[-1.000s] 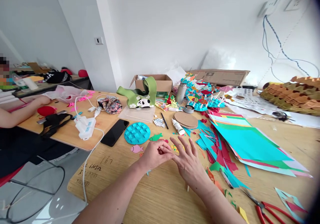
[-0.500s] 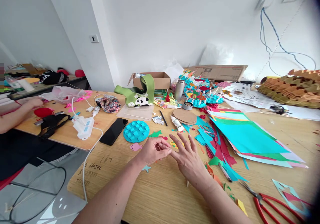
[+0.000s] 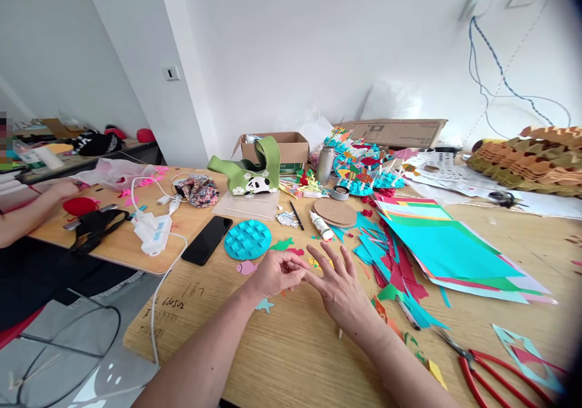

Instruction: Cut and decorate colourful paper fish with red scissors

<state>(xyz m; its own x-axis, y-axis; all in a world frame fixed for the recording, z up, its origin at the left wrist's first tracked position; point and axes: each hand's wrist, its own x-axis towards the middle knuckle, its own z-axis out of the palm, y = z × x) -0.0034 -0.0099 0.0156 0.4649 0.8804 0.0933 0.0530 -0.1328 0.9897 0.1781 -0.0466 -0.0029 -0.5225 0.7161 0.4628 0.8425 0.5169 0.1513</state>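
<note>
Hands low over the wooden table [image 3: 277, 365], close together. The left hand [image 3: 275, 273] is curled, fingertips drawn in; the right hand [image 3: 339, 290] is palm-down, fingers splayed, reaching toward it. Their fingertips meet or nearly meet; whether something small sits between them, I cannot tell.

Nearest cut pieces, flat on the wood just past the hands: a pink paper fish [image 3: 247, 267], a green paper fish [image 3: 282, 245], and a pale blue paper star [image 3: 264, 305] beside the left wrist.

Much looks done: a cluster of decorated paper discs [image 3: 359, 165] on sticks stands at the back, bright and layered, and a turquoise disc with raised folded squares [image 3: 248, 239] lies left of the hands. Left over: a stack of smooth coloured paper sheets [image 3: 448, 247], apparently uncut, with jagged turquoise and red offcuts [image 3: 400, 287] strewn along it.

Untouched for now: red-handled scissors [image 3: 500, 377], a white glue bottle [image 3: 321, 225] and a round cardboard disc [image 3: 334, 212].

Far left, a co-worker's hand [image 3: 63, 190] rests near a red pompom-like lump [image 3: 79, 207] — separate work.
</note>
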